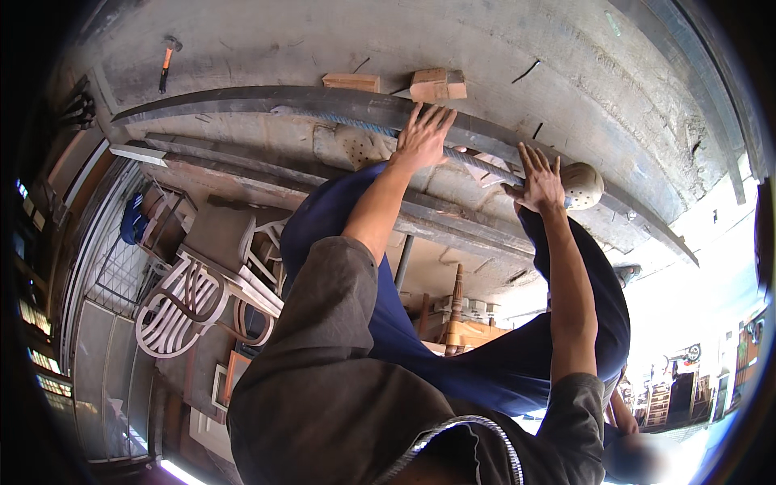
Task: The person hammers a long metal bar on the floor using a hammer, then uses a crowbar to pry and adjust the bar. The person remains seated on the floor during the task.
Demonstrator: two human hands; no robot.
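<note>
Hands on bar, green mark (illegible)

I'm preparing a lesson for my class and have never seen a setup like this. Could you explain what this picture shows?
There is no machine here, just a person's two bare hands. The single picture comes from a wide fisheye camera worn on the head, looking down, which is why straight edges bend. The left hand and right hand lie, fingers spread, over a long dark bar; no clear grip shows. A thin bluish strip runs beside the bar. On the grey floor lie a hammer and two wooden blocks.
</note>
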